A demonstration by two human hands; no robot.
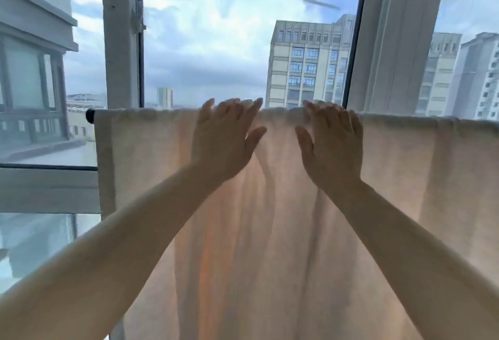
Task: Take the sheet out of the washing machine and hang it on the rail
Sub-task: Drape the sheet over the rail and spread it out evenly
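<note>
A pale cream sheet (270, 245) hangs draped over a horizontal rail, whose dark end cap (90, 116) shows at the left. The cloth falls in long folds down past the bottom of the view and spreads off the right edge. My left hand (224, 142) is raised with straight, spread fingers, fingertips at the top fold of the sheet over the rail. My right hand (333, 145) is held the same way just to its right, fingers straight against the cloth. Neither hand grips the fabric. The rail itself is hidden under the sheet.
Behind the rail stands a large window with white frames (121, 42). A vertical white frame post (399, 37) rises at the right. Tall buildings (307, 64) and cloudy sky lie outside. A horizontal window bar (48, 188) runs at the left.
</note>
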